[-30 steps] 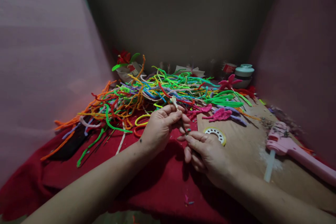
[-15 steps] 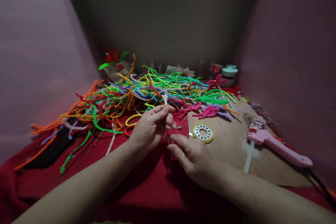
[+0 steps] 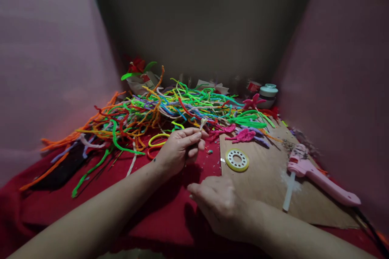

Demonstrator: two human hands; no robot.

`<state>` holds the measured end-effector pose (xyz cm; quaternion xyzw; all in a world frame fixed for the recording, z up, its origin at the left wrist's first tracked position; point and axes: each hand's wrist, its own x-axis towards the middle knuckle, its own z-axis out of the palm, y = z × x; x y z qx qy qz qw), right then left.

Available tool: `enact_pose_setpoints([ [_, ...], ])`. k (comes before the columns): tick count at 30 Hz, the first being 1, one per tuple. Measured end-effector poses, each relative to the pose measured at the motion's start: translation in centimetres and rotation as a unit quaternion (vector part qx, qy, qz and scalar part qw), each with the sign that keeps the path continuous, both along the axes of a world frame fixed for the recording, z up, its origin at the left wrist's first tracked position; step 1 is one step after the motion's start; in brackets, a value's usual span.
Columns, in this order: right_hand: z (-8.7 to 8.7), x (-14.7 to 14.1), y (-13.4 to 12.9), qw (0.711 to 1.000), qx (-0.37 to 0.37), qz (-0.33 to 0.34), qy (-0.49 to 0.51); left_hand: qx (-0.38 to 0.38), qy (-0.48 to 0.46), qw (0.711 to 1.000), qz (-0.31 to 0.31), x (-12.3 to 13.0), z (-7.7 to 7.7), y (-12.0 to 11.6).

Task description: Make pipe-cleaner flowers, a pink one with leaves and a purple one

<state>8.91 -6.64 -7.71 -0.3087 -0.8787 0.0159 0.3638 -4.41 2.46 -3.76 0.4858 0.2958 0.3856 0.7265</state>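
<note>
My left hand [image 3: 181, 148] is closed, its thumb and forefinger pinching a small piece with a white, frayed tuft [image 3: 203, 122] that sticks up past the fingertips. Lower and nearer to me, my right hand [image 3: 217, 200] hangs over the red cloth, apart from the left. Its fingers are curled together; whatever they may hold is hidden or too thin to see. Just beyond the left hand lies a tangled heap of coloured pipe cleaners [image 3: 170, 107]. Yellow and red scissor-like loops [image 3: 156, 141] show beside the left wrist.
A roll of clear tape [image 3: 237, 160] lies on a brown board [image 3: 264, 178], with a pink glue gun [image 3: 322, 178] to its right. Pink fuzzy petal shapes [image 3: 243, 135] sit at the board's far edge. A teal-lidded jar [image 3: 268, 93] stands behind. Red cloth [image 3: 146, 214] covers the table.
My right hand has drawn down and away from the left, and the dark thin stem that showed between them is no longer visible. The left keeps its pinch. The view has shifted slightly.
</note>
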Motion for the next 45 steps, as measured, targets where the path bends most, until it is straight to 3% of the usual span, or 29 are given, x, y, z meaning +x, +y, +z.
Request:
enact_pose_setpoints([
  [12,1.1,0.1,-0.6,0.997,0.066,0.033,-0.007,-0.011,0.002,1.000,-0.018,0.2,0.0,-0.3],
  [18,2.8,0.4,-1.0,0.985,0.165,0.034,0.030,-0.019,0.008,1.000,-0.009,0.2,0.2,-0.3],
  [21,4.5,1.8,-0.5,0.992,0.123,0.034,0.008,-0.019,0.012,1.000,-0.006,0.3,0.3,-0.3],
  [25,6.1,4.9,2.7,0.996,-0.023,-0.077,0.038,-0.007,0.022,1.000,-0.008,0.9,0.5,-0.1],
  [27,6.4,6.8,5.1,0.972,-0.145,-0.176,0.052,-0.012,0.030,0.999,-0.015,1.4,0.7,0.1],
  [30,6.1,9.5,8.0,0.925,-0.233,-0.289,0.086,-0.023,0.028,0.999,-0.035,2.1,0.9,0.5],
  [31,5.8,10.2,8.7,0.911,-0.232,-0.331,0.082,-0.023,0.024,0.999,-0.040,2.2,0.9,0.6],
  [34,4.5,11.5,9.7,0.903,-0.211,-0.375,0.017,-0.027,0.011,0.999,-0.042,2.4,0.6,0.9],
  [39,2.6,10.9,10.0,0.919,-0.178,-0.346,-0.066,-0.049,0.013,0.998,-0.027,1.8,-0.6,0.9],
  [45,2.3,9.7,9.6,0.926,-0.159,-0.317,-0.130,-0.054,0.011,0.998,-0.035,1.3,-0.9,0.6],
])
